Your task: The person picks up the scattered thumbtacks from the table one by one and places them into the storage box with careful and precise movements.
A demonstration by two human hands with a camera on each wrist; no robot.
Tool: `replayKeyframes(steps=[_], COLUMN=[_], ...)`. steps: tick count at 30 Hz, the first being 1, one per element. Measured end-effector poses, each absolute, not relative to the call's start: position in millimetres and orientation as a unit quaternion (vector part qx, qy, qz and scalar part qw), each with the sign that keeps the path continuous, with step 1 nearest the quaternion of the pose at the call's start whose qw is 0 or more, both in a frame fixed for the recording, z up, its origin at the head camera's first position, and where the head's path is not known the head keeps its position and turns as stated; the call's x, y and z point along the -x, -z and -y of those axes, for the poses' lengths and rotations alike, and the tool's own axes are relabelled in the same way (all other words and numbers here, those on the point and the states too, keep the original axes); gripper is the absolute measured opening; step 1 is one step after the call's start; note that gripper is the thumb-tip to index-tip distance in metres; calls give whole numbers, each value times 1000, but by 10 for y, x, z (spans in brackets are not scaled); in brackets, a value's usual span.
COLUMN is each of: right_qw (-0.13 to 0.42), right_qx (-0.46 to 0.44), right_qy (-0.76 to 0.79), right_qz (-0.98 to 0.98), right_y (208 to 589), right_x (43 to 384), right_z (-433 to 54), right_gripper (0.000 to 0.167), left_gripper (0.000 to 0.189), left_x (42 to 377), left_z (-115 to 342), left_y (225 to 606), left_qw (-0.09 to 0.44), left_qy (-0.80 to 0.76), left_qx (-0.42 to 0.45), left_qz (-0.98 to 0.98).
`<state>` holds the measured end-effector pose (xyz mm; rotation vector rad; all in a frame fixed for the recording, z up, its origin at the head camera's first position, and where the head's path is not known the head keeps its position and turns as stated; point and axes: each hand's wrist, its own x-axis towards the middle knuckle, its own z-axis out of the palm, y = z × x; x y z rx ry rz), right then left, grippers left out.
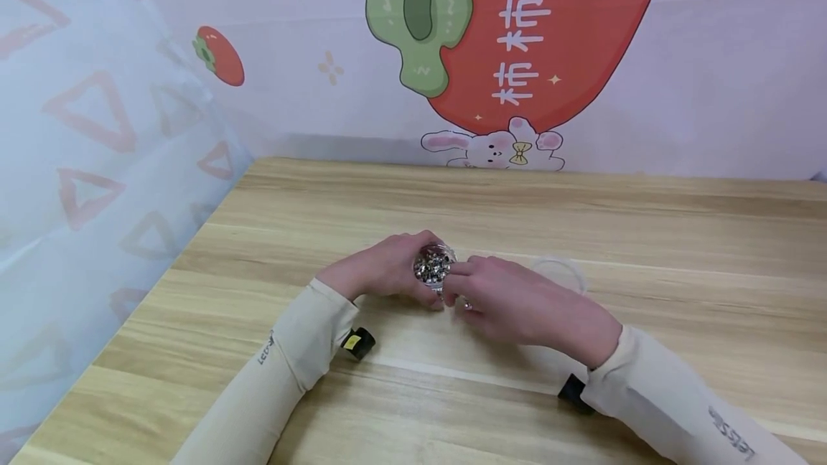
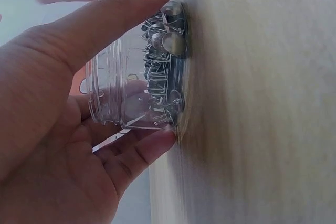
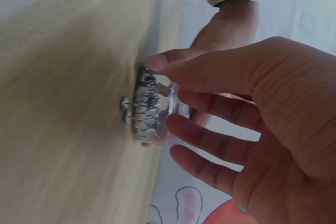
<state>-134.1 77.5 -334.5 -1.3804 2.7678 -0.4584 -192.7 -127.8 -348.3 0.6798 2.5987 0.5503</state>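
Observation:
A clear plastic jar (image 1: pixel 434 268) stands on the table, its lower part filled with silver thumbtacks (image 2: pixel 157 66). My left hand (image 1: pixel 390 268) holds the jar from the side; in the left wrist view the thumb lies along one side and the fingers along the other. Close beside the jar is my right hand (image 1: pixel 510 300), fingers bent loosely, with nothing visible between thumb and fingers in the right wrist view. A few loose thumbtacks (image 3: pixel 125 109) lie on the tabletop next to the jar, near the right fingertips.
A round transparent lid (image 1: pixel 571 271) lies on the wooden table (image 1: pixel 323 207) behind my right wrist, partly hidden. Black wrist cameras (image 1: pixel 358 343) sit under both sleeves. A printed cloth (image 1: pixel 291 92) hangs behind the table, another sheet on the left.

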Motion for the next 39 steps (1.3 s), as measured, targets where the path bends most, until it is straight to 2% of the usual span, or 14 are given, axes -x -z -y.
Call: replayKeyframes(steps=[13,27,30,35,39], right_qw=[47,31,-9,-106,-146], right_qx=[449,448,441,449,447], right_qy=[183,180,190,227,257], right_qz=[-874,-875,-877,-858,-844], right_y=[3501,3478,3428,3407,3445], right_x=[1396,1401,1400,1423,1448], right_z=[-755,-754,-762,-748,-725], right_gripper=[27,28,26,25,22], left_gripper=[83,82,80,77,75], left_x=[1947,1940,1939,1936,1931], left_z=[1254,1241,1245,1265,1279], left_y=[3481,3460,3459,3473,3485], left_qw=[203,205,204,198,192], left_qy=[-201,-205,-205,-204,-204], left_qx=[-242,-243,-241,-243,-249], left_qz=[-927,-926,-927,-927,-927])
